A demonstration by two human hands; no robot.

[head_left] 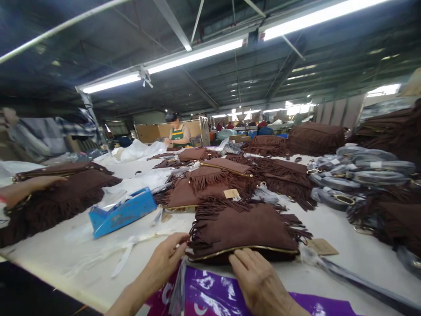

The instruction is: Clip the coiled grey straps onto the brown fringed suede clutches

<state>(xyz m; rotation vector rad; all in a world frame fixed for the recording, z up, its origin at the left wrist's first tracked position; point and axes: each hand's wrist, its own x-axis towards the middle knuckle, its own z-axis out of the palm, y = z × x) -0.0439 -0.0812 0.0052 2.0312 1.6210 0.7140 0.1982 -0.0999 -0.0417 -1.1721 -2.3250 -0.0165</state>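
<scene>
From my feed, the fringed brown bag [250, 224] lies on the table [72, 263], probably light and floppy, best gripped by its zipped edge, left hand [166, 259] loosely curled at its corner, right hand [259, 276] bent-fingered at the zip [223, 252] (can't tell whether either grips).

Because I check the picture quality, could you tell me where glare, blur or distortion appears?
Head view: ceiling lights glow nearly white; the purple plastic shows bright glare; the roof is dim; the far people are small and soft; the edges look stretched, as by a wide lens; the front bag is fairly clear.
</scene>
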